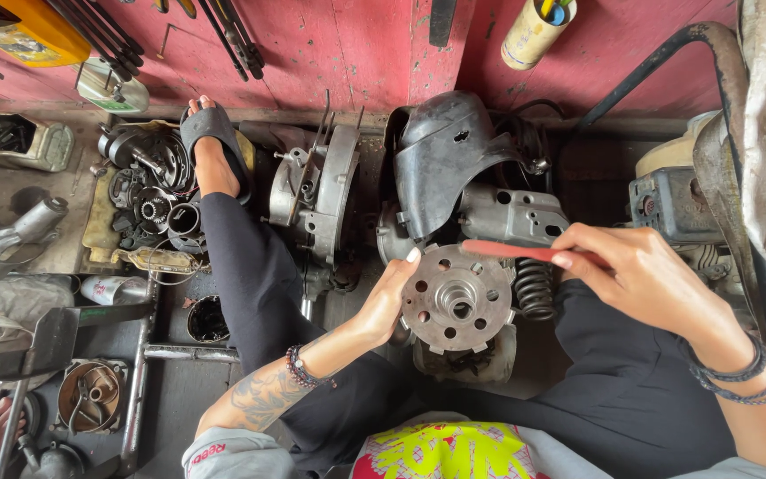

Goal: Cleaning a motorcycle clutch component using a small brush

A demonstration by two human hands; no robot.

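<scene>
Steadying perforated metal disc (pixel 457 300) at nine o'clock, left hand (pixel 389 302) pressed its rim; right hand (pixel 640 270) pinched red tool (pixel 511 251); engine partly dismantled.

The floor (pixel 179 399) is seen as dark, oily ground below a red wall. An engine casing (pixel 316 191) is set on it near the middle. Left of the casing, a heap of gears and small round parts (pixel 148 191) is laid on a stained cloth. Farther left of the casing, a grey metal housing (pixel 19 142) is placed. Below and left of the casing, a steel bar (pixel 190 353) and a rusty round cup (pixel 90 395) are found.
</scene>
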